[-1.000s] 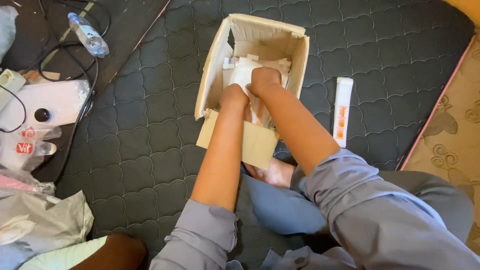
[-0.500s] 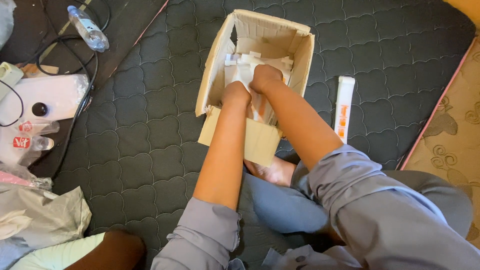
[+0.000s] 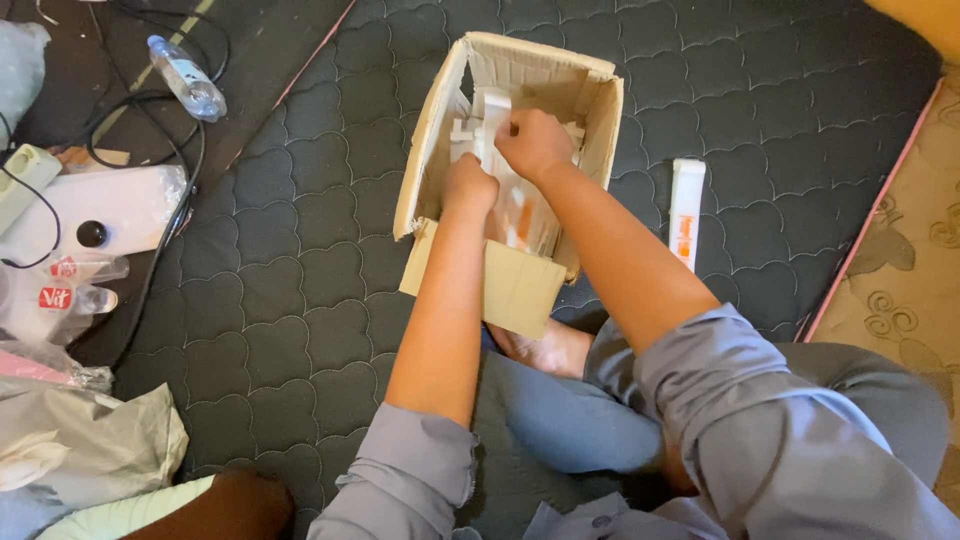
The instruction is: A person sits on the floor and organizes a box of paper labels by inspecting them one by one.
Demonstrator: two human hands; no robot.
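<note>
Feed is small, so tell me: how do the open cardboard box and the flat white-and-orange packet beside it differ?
The open brown cardboard box stands flaps-open with both hands inside; the flat white-and-orange packet lies untouched to its right. The box is much larger and bulky; the packet is slim. Both rest on the dark quilted mat.

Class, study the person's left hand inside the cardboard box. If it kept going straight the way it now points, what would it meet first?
The left hand points deeper into the cardboard box. It would probably meet the white foam packing first, just ahead of the fingers, then the box's far wall. Depth inside the box is hard to judge.
</note>
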